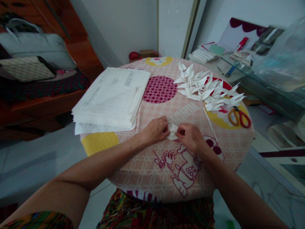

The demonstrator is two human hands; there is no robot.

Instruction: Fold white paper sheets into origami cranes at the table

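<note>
A small piece of folded white paper (pixel 172 131) is held between my two hands, low over the middle of the round table (pixel 147 165). My left hand (pixel 156 129) pinches its left edge with closed fingers. On the other side, my right hand (pixel 190 135) grips the right edge between thumb and fingers. Just beyond the hands lies a printed paper strip (pixel 183 113). A thin white stick (pixel 211 124) rests to the right of it. Folded white paper cranes (pixel 202 84) are heaped at the far right of the table.
A thick stack of printed sheets (pixel 111 95) lies at the left. Scissors (pixel 239 117) with orange and red handles sit near the right edge. A glass shelf (pixel 264 86) holding papers, pens and a plastic bag stands at right. Bags (pixel 35 44) rest on a wooden seat at left.
</note>
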